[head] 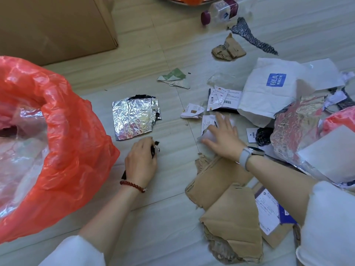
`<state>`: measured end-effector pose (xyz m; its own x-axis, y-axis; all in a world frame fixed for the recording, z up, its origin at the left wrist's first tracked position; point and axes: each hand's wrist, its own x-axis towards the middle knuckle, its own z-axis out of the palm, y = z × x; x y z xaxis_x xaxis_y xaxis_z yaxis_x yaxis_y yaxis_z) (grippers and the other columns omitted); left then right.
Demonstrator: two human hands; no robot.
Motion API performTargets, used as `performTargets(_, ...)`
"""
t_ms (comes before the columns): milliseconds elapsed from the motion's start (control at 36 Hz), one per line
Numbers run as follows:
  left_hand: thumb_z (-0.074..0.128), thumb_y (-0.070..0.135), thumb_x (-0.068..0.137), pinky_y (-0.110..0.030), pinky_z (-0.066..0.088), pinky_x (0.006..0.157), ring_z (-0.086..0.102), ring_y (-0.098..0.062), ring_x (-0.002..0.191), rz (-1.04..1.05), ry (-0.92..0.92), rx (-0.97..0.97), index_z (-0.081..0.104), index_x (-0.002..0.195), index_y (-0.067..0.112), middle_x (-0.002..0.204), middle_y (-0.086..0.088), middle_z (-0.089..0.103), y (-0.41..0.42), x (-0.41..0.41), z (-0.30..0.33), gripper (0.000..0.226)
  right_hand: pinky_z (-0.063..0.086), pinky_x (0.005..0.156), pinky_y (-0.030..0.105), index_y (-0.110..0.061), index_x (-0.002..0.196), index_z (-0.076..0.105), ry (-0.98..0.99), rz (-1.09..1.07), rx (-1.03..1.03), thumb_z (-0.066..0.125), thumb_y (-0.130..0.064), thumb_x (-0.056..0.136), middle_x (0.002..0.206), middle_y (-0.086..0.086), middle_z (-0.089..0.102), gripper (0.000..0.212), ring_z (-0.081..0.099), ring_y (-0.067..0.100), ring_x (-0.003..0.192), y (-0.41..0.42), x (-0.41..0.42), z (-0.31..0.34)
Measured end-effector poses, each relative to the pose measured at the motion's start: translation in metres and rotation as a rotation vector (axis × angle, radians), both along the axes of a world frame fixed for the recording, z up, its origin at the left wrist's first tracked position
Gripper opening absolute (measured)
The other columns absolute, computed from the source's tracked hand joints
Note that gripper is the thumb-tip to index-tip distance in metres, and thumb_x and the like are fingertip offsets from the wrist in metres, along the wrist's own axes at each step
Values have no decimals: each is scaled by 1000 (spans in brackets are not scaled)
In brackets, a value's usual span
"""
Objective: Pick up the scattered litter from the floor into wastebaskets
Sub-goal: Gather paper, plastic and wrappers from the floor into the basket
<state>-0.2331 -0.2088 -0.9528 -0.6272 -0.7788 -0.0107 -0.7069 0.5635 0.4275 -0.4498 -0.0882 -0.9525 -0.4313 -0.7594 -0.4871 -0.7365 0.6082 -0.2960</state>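
A wastebasket lined with a red plastic bag (63,135) fills the left side, with clear plastic and foil inside. My left hand (141,163) is low on the floor, its fingers curled round small black scraps (154,148), just below a crumpled silver foil sheet (135,117). My right hand (223,138), with a watch on the wrist, lies spread with straight fingers on a white paper and clear plastic piece (209,129). Torn brown cardboard (224,198) lies under my right forearm.
More litter is scattered at right: a white HLA mailer bag (269,89), printed labels (223,98), a foil pouch (295,127), a green paper scrap (173,78), crumpled cardboard (227,49), a dark strip (249,36) and a plastic bottle (221,11). A large cardboard box (55,25) stands top left.
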Motion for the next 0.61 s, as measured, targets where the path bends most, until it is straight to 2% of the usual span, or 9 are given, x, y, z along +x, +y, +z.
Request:
performTargets(56,54,2,82,-36,38,64,57,-33,98,31,-22,-7,56,108,11,109,-11,61,-12,-13,6,27,8,113,58,-22,130,40,11,44,30,40,-44,94,157,1,3,42,-4,35,143,-5,6,0)
performTargets(111,51,-6,79,-41,44,78,50,-31,116,30,-45,-33,50,125,13,134,-9,50,-25,-24,7,50,14,112,55,-25,136,36,58,74,-1,40,-40,95,155,-3,15,44,3,33,143,-8,13,0)
performTargets(167,50,-9,77,-44,42,92,39,-32,129,-3,-67,-56,45,133,14,147,-10,34,-38,-35,4,61,22,109,50,-30,137,35,113,101,-48,42,-35,94,150,-5,26,43,12,30,141,-6,18,-1)
performTargets(250,52,-6,77,-47,43,89,31,-38,133,-24,-138,-86,47,133,16,152,-15,22,-54,-51,-4,60,31,99,44,-38,138,30,170,104,-91,44,-32,93,141,-6,37,48,26,27,132,-4,22,-4)
performTargets(333,50,-5,76,-48,42,87,29,-42,128,-8,-209,-111,43,136,19,153,-18,18,-67,-61,-8,65,35,88,39,-34,141,26,199,139,-68,45,-29,92,132,-1,40,53,34,27,120,-4,26,-7)
performTargets(417,49,9,81,-48,29,99,21,-39,131,52,-306,2,38,137,28,153,-13,16,-75,-65,-11,61,35,79,36,-25,141,31,211,165,-49,46,-17,90,126,4,41,54,34,28,114,-4,30,-8)
performTargets(500,46,37,86,-55,11,107,6,-37,139,103,-339,84,44,125,37,149,-4,25,-75,-61,-18,40,34,71,33,-15,135,40,228,182,-62,46,-11,88,127,8,41,47,35,30,114,-6,31,-9)
performTargets(556,48,52,84,-62,1,107,-2,-38,141,102,-325,137,43,125,38,151,-3,21,-70,-57,-22,44,31,68,32,-9,126,48,224,178,-86,47,-9,87,137,11,37,39,35,32,118,-8,32,-7)
performTargets(611,56,58,78,-63,0,107,-4,-37,141,71,-298,172,44,125,35,153,-4,18,-61,-52,-24,54,32,65,32,-3,115,54,224,186,-109,49,-7,85,149,9,27,30,36,34,119,-10,32,-7)
